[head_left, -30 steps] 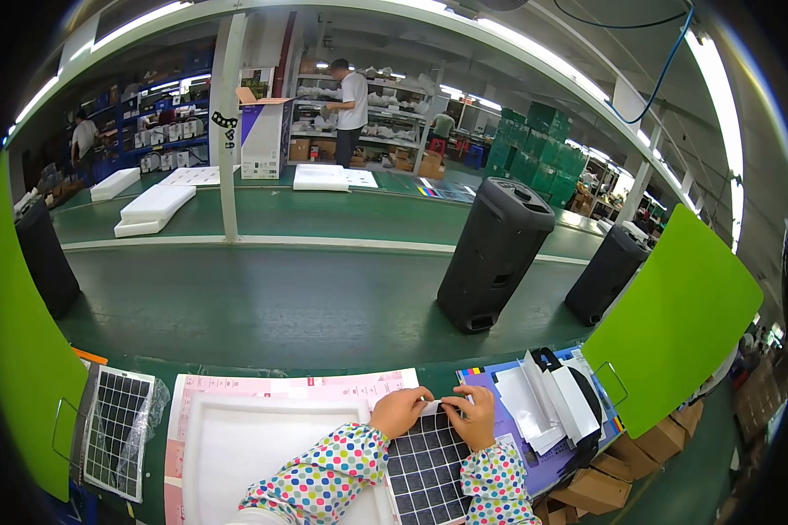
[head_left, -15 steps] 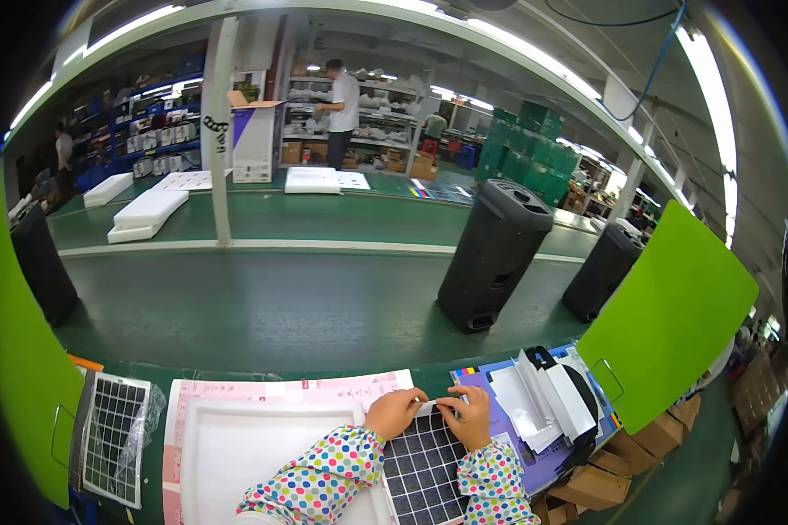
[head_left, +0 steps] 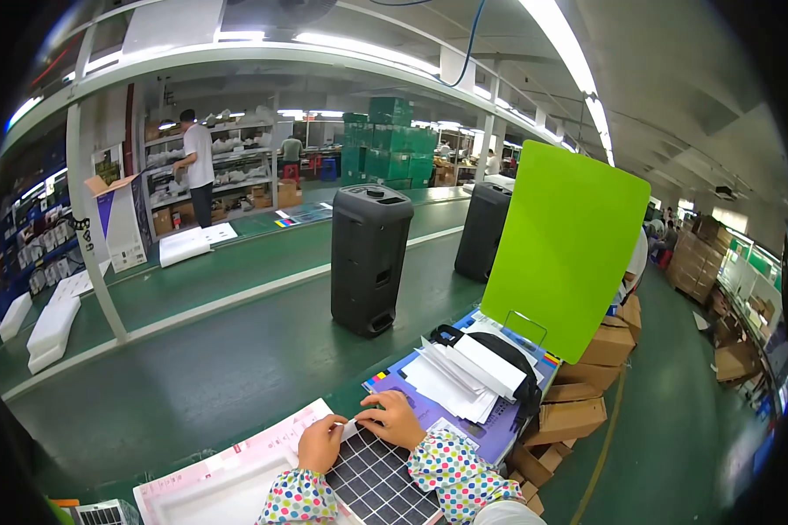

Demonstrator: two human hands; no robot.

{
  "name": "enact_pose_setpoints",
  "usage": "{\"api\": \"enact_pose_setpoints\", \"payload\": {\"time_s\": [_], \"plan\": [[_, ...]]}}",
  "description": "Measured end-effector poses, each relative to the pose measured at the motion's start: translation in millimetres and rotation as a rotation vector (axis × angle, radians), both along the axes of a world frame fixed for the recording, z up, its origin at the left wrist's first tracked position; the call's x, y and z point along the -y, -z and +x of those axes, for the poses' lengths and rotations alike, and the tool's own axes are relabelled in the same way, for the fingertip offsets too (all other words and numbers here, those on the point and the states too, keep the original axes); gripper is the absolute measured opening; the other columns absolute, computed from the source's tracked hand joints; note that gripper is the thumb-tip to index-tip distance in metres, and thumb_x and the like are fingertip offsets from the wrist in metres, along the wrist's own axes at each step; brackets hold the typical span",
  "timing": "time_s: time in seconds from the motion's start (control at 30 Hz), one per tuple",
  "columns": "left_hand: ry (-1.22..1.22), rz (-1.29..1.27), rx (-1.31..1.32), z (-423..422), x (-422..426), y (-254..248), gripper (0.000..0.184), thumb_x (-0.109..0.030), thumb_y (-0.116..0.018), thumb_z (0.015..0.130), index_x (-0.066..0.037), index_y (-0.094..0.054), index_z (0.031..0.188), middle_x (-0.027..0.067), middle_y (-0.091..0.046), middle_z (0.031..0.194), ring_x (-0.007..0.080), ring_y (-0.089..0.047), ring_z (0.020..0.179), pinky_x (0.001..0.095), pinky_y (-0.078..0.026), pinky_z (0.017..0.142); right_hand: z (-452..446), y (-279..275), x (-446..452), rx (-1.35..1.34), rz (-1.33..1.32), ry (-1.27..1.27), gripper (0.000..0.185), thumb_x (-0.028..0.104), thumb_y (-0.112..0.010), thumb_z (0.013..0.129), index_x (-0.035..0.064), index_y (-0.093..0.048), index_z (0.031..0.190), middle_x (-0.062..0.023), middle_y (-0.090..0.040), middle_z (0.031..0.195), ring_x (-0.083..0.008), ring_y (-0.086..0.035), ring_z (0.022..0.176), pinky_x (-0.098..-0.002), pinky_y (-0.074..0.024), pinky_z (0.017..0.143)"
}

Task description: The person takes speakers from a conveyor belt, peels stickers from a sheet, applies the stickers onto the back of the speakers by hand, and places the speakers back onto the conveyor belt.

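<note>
Black, with a white grid across it: the panel (head_left: 381, 472), found on the near side of the upright speaker (head_left: 372, 262). Swung to the right since a moment ago, by the look of the view, with the speaker now further left in it. No clear change at the panel, so apparently the same fine fingertip work at its far edge. Grip of the left hand (head_left: 322, 444) pinched closed, seemingly on one end of a pale strip (head_left: 350, 431) at that edge; grip of the right hand (head_left: 394, 422) likewise nipped closed beside it, with fingertips nearly meeting. To the near left of the speaker, a white foam tray (head_left: 223, 494) over a pink printed sheet (head_left: 236, 449), lettering too small to read. To its near right, a purple printed sheet (head_left: 490, 442) with colour bars at the corners, partly under white papers (head_left: 451, 385), wording not legible. Far left beyond the speaker, a white-and-purple carton (head_left: 130, 232), print unreadable. No brand to be made out on the speaker.
</note>
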State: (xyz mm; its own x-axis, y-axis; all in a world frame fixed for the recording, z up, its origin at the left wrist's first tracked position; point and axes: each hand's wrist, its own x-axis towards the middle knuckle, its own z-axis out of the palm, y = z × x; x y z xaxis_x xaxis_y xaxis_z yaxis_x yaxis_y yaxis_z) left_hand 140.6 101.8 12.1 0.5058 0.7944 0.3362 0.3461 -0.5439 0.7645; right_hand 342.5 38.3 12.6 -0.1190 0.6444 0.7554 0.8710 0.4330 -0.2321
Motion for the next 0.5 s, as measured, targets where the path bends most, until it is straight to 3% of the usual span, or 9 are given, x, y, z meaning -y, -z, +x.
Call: {"api": "enact_pose_setpoints", "payload": {"time_s": [0.5], "plan": [[-0.009,-0.036,0.038,2,-1,5,0.013,-0.010,-0.062,0.093,-0.005,-0.072,0.099,0.0130,-0.071,0.082,0.0221,-0.066,0.071,0.0339,-0.051,0.067,4,8,-1,-0.024,0.001,-0.055,0.012,0.016,-0.077,0.081,0.0164,-0.072,0.091,-0.0022,-0.063,0.111,-0.0246,-0.060,0.106,-0.0421,-0.0425,0.096]]}}
